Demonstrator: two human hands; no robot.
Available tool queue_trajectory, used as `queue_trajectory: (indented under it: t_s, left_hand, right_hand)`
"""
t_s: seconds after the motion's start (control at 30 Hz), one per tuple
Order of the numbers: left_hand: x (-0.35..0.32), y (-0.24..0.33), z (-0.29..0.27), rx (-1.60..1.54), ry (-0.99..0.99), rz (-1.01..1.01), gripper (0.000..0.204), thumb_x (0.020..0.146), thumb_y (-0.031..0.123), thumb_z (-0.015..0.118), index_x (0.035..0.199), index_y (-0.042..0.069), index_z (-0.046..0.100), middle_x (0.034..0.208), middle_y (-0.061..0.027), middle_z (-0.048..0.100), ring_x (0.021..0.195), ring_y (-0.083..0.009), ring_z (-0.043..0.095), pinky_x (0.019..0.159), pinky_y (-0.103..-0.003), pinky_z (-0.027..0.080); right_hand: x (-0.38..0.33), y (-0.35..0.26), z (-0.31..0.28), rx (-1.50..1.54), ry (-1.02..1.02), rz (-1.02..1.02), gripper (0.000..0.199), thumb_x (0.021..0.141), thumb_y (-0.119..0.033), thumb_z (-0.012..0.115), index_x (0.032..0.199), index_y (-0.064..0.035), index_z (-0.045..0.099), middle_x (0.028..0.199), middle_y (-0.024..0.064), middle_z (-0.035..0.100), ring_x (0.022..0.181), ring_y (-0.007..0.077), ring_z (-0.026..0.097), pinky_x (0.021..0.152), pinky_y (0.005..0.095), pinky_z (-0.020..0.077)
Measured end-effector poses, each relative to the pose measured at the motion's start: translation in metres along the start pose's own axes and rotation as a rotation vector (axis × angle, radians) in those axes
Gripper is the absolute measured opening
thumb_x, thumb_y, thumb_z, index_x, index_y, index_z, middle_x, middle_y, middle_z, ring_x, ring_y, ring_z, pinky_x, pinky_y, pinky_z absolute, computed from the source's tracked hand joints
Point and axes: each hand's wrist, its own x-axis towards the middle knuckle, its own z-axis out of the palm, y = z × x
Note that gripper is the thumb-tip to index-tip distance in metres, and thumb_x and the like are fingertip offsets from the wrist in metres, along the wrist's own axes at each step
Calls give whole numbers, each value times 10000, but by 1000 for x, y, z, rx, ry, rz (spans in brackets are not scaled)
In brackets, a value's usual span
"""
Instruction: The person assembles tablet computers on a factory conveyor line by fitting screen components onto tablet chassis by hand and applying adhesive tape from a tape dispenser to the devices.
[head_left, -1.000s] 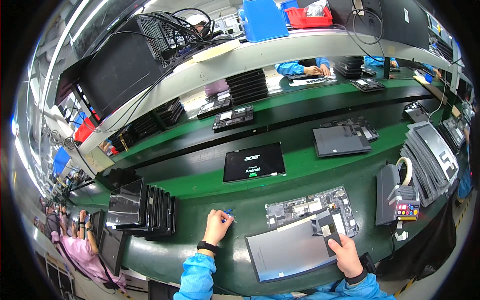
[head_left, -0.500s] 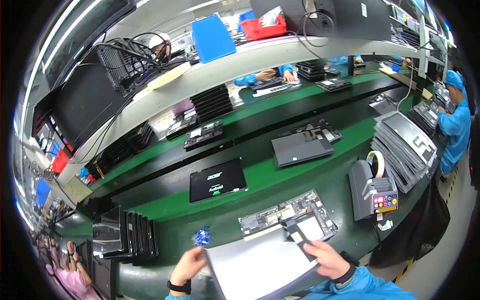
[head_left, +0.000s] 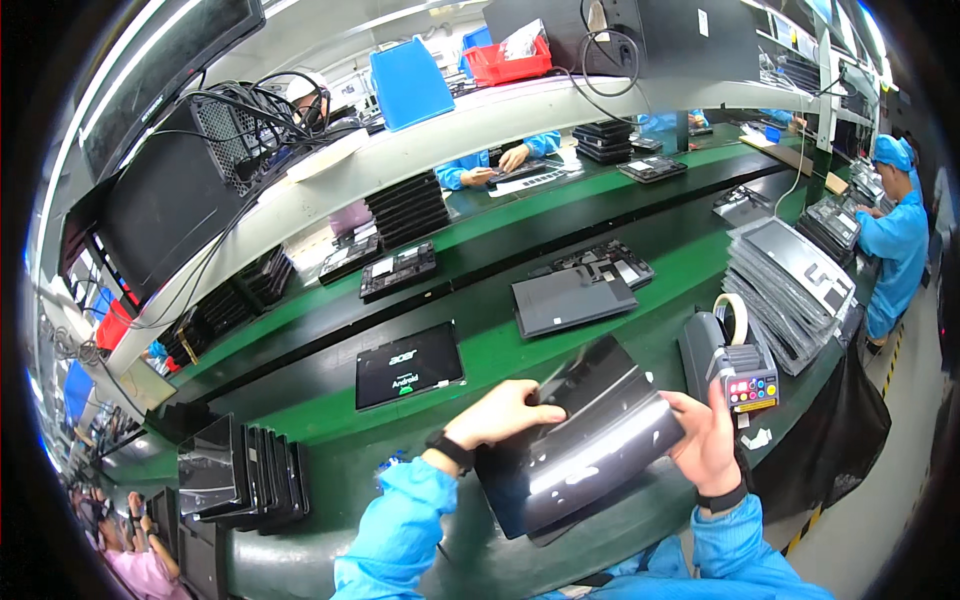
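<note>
At lower centre, the left hand [head_left: 505, 412] pinches the left side of a glossy dark panel [head_left: 600, 450], tilted above the desk [head_left: 320, 550]; the right hand [head_left: 705, 440] stands wide, fingers at its right edge. The step looks like turning the panel; the next move seems to call for supporting both edges evenly. Beyond lie a lit tablet [head_left: 410, 365], left of centre, and a grey-backed tablet [head_left: 572, 302] farther up. Half a second ago, a pale face showed here, and the exposed circuitry behind it is now out of sight.
</note>
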Motion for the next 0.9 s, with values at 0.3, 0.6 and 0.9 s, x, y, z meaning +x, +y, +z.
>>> queue_trajectory:
  t_s: [0.3,0.6,0.9]
  left_hand:
    - [-78,-80,24,286,631,-235,343,856,347,608,784,15,563,698,-169,620,700,-369,615,635,-436,493]
    - [-113,-86,78,-533,269,-365,397,911,412,572,791,42,493,648,-24,538,550,-91,527,508,-226,469]
    - [-109,-95,84,-594,306,-332,386,903,412,588,744,76,483,624,32,463,512,-56,408,448,-215,338]
  right_hand:
    - [41,58,-53,-1185,243,-354,312,843,-184,655,1011,66,573,748,136,644,672,188,621,597,331,470]
    - [49,58,-38,-1616,193,-715,343,813,-224,672,1024,45,636,774,193,638,660,364,592,599,404,468]
    - [50,61,-28,-1720,340,-596,322,752,-232,729,919,27,638,838,122,510,829,306,528,732,396,442]
